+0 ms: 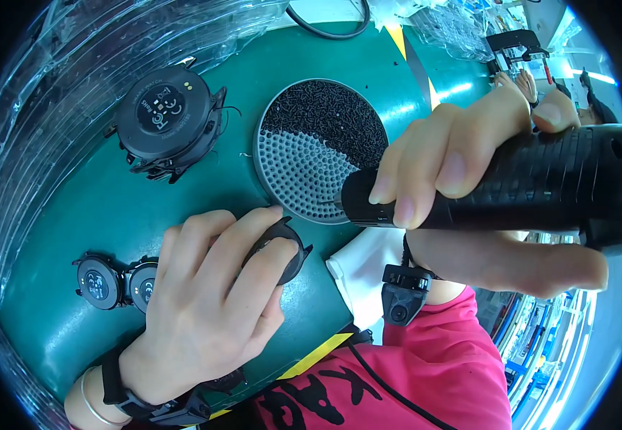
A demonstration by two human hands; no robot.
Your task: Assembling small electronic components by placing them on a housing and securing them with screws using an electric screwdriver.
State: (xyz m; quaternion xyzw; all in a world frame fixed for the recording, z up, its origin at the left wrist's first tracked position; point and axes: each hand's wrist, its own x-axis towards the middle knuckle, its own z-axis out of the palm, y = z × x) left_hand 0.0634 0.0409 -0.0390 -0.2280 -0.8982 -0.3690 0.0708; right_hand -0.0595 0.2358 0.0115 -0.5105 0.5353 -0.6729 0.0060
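Down at the bottom of the frame, a bright pink garment (447, 337) with black lettering can be seen, with a strip of yellow tape (318, 358) along the bench edge next to it. At lower left, a black band (114, 380) and a thin bracelet (96, 405) are worn on the left wrist. Mid-frame, a round black watch case (293, 272) is pinched in the left hand (200, 308), fingers curled pretty snugly over it. Over on the right, a chunky black power screwdriver (554, 179) is gripped by the right hand (479, 136), fingers wrapped on top and thumb underneath; its tip is pointed over the round grey tray (296, 154), though whether anything's touched can't be told. White cloth (364, 276) and a small black camera (400, 301) are seen just below. Left of the left hand, two more watch cases (98, 281) are laid side by side on the green bench (46, 344). Further up, the tray's top half is covered in tiny black screws (325, 107), and black watch cases are piled at upper left (160, 115). Behind that, clear plastic trays (203, 29) are stacked, a black cable loop (332, 34) is left at top centre, and another person's hand (526, 84) is glimpsed at upper right.
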